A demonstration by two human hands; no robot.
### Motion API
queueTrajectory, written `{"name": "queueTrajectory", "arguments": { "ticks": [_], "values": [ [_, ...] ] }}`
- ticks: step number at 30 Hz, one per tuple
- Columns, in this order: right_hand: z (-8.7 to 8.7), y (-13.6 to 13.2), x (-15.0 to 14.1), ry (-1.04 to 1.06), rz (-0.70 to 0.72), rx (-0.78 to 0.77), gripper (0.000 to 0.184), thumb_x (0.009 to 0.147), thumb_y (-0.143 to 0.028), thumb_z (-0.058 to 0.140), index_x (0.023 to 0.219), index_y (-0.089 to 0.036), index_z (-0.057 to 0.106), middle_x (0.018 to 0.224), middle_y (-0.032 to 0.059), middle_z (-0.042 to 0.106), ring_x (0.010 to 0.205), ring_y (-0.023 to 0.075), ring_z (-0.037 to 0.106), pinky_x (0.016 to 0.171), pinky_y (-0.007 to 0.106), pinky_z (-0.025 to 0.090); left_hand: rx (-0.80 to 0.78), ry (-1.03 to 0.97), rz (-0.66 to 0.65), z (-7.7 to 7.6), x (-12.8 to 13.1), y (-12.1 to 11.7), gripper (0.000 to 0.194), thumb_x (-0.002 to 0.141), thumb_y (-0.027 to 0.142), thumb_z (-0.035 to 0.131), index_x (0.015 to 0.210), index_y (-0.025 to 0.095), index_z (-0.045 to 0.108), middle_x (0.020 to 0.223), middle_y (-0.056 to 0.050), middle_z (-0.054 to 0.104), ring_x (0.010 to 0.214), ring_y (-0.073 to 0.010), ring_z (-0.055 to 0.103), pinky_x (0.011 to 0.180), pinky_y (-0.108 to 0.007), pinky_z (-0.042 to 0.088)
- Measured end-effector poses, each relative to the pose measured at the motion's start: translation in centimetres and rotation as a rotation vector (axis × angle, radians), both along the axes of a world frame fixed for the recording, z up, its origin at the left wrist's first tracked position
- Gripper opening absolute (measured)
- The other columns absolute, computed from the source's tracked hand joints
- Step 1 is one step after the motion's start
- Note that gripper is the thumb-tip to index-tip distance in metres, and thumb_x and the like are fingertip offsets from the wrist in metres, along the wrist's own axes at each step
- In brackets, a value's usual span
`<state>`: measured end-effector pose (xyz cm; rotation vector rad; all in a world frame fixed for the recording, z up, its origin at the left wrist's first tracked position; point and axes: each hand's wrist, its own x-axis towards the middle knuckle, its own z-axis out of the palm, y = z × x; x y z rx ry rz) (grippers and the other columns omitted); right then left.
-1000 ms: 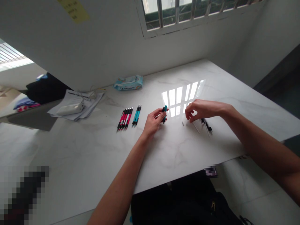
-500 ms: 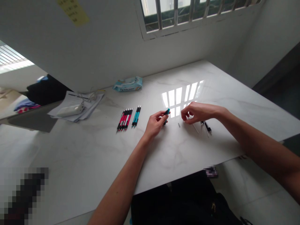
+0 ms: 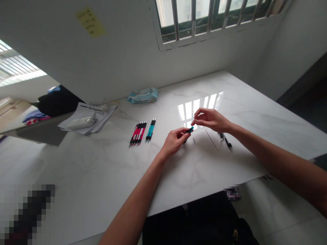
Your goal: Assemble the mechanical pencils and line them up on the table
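Left hand [image 3: 175, 141] closed round a slim black-and-teal plastic pen barrel [image 3: 190, 129] over the white marbled counter [image 3: 176, 185], I judge it light, stiff and slick, best gripped mid-length, my right hand [image 3: 211, 119] nearly pinched beside its teal end, whether empty I cannot tell.

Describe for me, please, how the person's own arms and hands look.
The left hand and right hand are bare, without gloves. No sleeve shows on the left forearm or right forearm, nor any watch or bracelet.
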<state>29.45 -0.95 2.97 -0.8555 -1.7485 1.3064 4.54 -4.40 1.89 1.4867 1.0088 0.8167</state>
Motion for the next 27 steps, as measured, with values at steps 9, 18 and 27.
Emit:
{"name": "queueTrajectory", "arguments": {
  "ticks": [9, 18, 27],
  "values": [
    [-0.2, -0.2, -1.0, 0.054, 0.021, -0.03, 0.04, 0.079, -0.051, 0.095, 0.09, -0.021, 0.071, 0.093, 0.0055, 0.081, 0.091, 0.0229, 0.078, 0.09, 0.042, 0.063, 0.017, -0.002, -0.022, -0.1, -0.2, 0.1, 0.046, 0.086, 0.054, 0.082, 0.11, 0.015, 0.085, 0.073, -0.001, 0.064, 0.065, -0.0122, 0.045, 0.06, -0.027, 0.031],
    [0.1, -0.2, -0.3, 0.005, 0.051, -0.023, 0.038, 0.079, -0.051, 0.095, 0.092, -0.021, 0.076, 0.092, 0.0046, 0.082, 0.089, 0.0234, 0.079, 0.089, 0.044, 0.063, 0.031, 0.011, -0.033, -0.3, -0.3, 0.3, 0.045, 0.085, 0.055, 0.082, 0.109, 0.017, 0.085, 0.07, -0.001, 0.062, 0.063, -0.0124, 0.043, 0.06, -0.028, 0.029],
    [1.4, 0.1, 1.3, -0.356, -0.003, 0.183, 0.04, 0.085, -0.061, 0.085, 0.092, -0.021, 0.082, 0.086, 0.0055, 0.08, 0.079, 0.0219, 0.072, 0.078, 0.04, 0.055, 0.034, 0.012, -0.022, -0.4, -0.3, 0.3, 0.045, 0.086, 0.056, 0.082, 0.108, 0.017, 0.085, 0.071, -0.001, 0.062, 0.063, -0.0127, 0.044, 0.06, -0.028, 0.03]
  ]
}}
